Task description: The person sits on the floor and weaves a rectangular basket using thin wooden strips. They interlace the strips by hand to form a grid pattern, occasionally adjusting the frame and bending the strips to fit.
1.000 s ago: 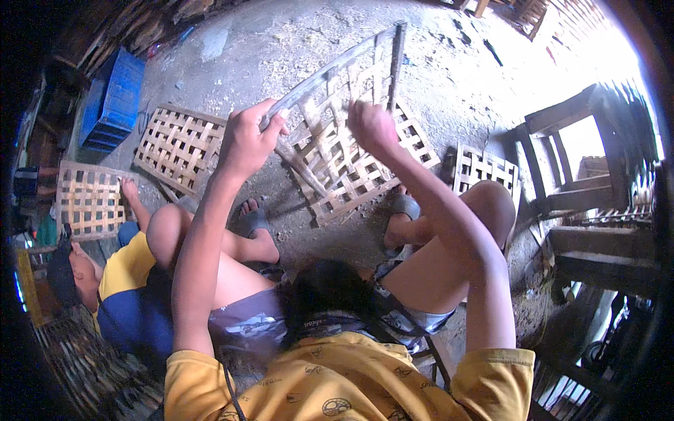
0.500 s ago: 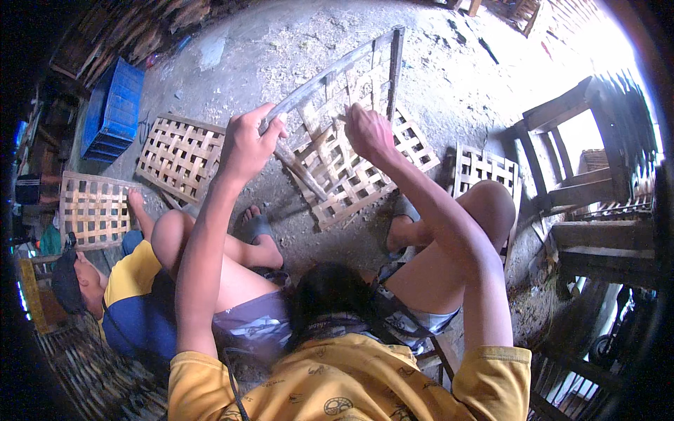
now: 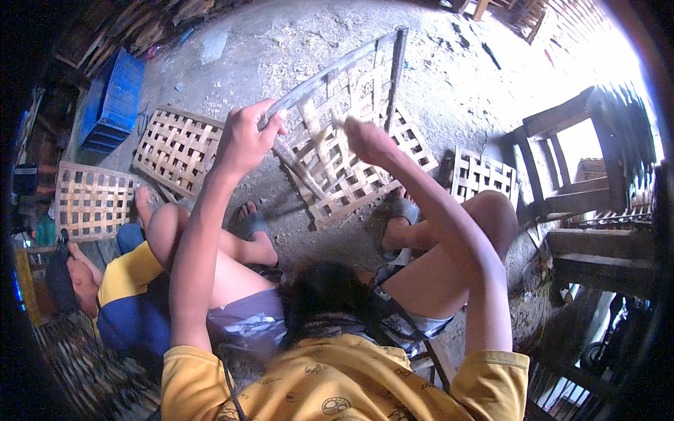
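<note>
Left hand grips the wooden frame at 1 corner; its top rail runs forward-right; right hand, curled (cannot tell on what), is nearer the middle

The floor is grey, rough and dusty, strewn with pale chips and a dark strip. A woven panel lies slantwise in the middle, just beyond two sandalled feet; to the left a second panel sits near a blue crate.
</note>
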The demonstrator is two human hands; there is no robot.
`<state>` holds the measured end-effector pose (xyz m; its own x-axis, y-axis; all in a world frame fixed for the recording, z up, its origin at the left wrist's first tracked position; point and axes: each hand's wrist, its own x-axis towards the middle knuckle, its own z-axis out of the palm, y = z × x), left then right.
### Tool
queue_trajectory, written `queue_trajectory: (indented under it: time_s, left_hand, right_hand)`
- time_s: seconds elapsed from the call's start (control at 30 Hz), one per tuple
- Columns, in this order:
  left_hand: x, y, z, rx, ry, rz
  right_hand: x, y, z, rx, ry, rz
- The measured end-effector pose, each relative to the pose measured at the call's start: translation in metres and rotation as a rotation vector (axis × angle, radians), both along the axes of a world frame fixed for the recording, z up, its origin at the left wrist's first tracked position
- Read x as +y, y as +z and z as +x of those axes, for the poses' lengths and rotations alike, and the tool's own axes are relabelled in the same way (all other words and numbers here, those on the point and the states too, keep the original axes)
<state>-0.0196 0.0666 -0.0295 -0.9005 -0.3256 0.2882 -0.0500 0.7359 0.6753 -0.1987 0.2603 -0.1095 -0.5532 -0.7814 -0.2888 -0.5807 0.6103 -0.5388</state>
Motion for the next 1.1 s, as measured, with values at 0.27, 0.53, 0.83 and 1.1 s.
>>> queue_trajectory:
  time_s: [0.27,0.53,0.83,1.1]
  left_hand:
    - [-0.007,0.003,0.008,-0.056,0.004,-0.042]
    - [-0.004,0.002,0.001,-0.024,-0.024,-0.027]
    - [-0.002,0.004,0.006,-0.026,0.007,-0.029]
    - [-0.002,0.001,0.003,-0.064,0.003,0.012]
  right_hand:
    - [-0.006,0.009,-0.004,0.058,-0.074,-0.227]
    - [0.000,-0.002,-0.004,0.095,-0.113,-0.159]
    - [-0.003,0.018,0.004,0.041,-0.133,-0.319]
    - [0.001,-0.018,-0.006,0.000,-0.149,-0.109]
